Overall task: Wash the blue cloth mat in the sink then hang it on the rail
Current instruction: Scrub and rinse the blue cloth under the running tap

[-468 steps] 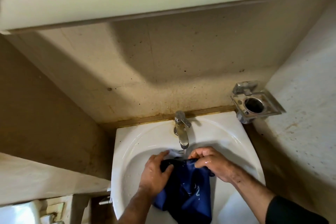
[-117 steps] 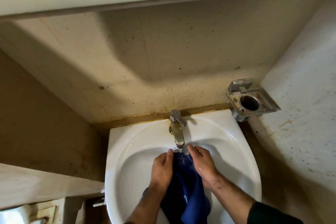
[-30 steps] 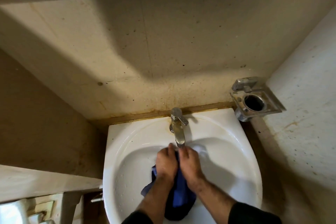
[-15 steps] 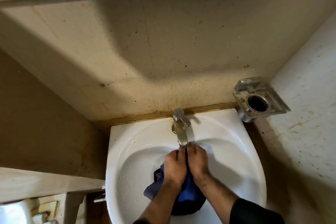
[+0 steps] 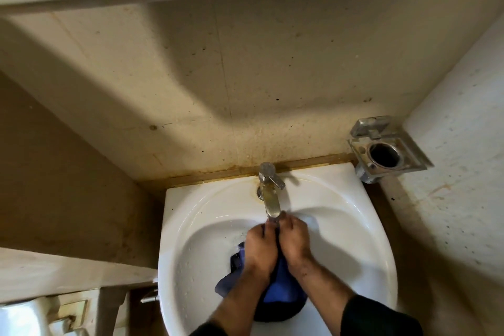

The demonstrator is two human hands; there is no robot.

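In the lower middle of the frame, the left hand (image 5: pixel 258 249) and right hand (image 5: pixel 296 240) press side by side, fingers curled around the bunched blue cloth mat (image 5: pixel 275 289) — it sits inside the white sink (image 5: pixel 191 215), just below the tap (image 5: pixel 270 196). A metal holder (image 5: pixel 387 151) is fixed on the wall at right.

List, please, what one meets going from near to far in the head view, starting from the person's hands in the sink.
Blue cloth mat → left hand and right hand side by side, gripping it → faucet → stained wall.
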